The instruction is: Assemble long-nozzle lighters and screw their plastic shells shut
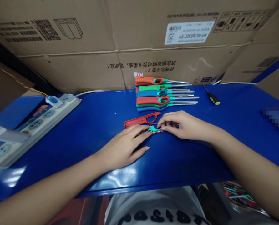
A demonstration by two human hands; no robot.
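My left hand (125,145) lies over one red half of a lighter housing, its fingers bent onto the half and its thumb stretched out apart on the near side. A green plastic piece (153,128) sits in this half, beside the left fingertips. My right hand (181,125) pinches thumb and index finger together at the right end of that green piece. Fingers hide much of the lower half and its inner parts. Just beyond lies the other red housing half (132,122), with an oval trigger opening, close to both hands.
Several long-nosed lighters (151,100) lie stacked behind the hands, metal tubes pointing right. A black-and-yellow screwdriver (213,97) rests at the right. A power strip (19,142) with plugs runs along the left. Cardboard (88,67) stands behind the blue table (94,114). Below right are more lighter parts (240,195).
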